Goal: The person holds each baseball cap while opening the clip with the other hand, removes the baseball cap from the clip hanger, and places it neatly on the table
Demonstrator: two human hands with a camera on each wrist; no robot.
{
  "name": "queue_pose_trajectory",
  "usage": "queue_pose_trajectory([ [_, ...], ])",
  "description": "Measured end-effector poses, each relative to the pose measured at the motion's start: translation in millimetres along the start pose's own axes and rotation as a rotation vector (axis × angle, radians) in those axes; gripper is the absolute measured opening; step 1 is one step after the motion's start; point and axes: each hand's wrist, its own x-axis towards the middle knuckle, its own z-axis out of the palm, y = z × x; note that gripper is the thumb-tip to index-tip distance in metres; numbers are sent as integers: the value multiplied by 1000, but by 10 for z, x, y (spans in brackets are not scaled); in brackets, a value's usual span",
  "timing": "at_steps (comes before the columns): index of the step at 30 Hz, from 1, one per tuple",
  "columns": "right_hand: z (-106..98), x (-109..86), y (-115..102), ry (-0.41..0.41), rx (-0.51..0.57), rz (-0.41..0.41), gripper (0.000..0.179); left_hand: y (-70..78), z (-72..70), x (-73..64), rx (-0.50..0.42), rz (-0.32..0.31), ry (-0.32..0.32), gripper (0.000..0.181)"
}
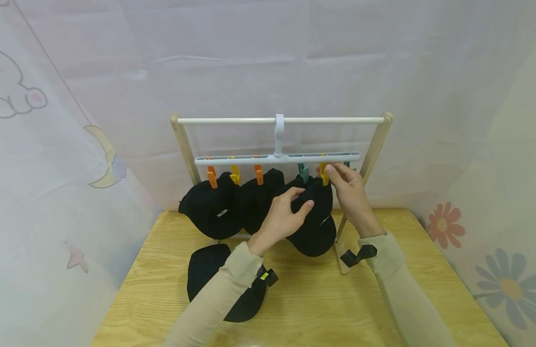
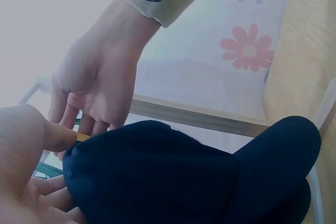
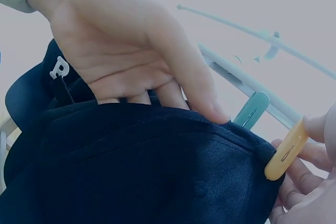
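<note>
Black cap (image 1: 321, 200) sits under the right half of the pale hanger (image 1: 250, 160), brim downward, its upper edge caught in the yellow clip (image 1: 324, 174). The right hand (image 1: 350, 190) pinches that clip, thumb on one side and fingers behind. The left hand (image 1: 282, 217) grips the cap lightly, its thumb and fingers slightly parted with the fabric between them. The cloth looks soft and dark, with a stitched seam near the edge and a small white mark above the brim. Another cap (image 1: 209, 270) lies on the surface (image 1: 320, 299).
</note>
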Motion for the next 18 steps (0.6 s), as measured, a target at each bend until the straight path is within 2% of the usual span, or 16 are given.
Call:
queue_pose_trajectory([
  [7, 12, -8, -5, 18, 26, 0, 37, 59, 40, 49, -19, -3, -7, 47],
  [10, 8, 3, -10, 27, 33, -10, 37, 67, 51, 60, -33, 12, -5, 40],
  [15, 7, 13, -28, 40, 33, -10, 48, 61, 45, 69, -48, 30, 10, 30],
  [18, 13, 8, -33, 60, 51, -3, 41, 55, 47, 70, -54, 31, 11, 26],
])
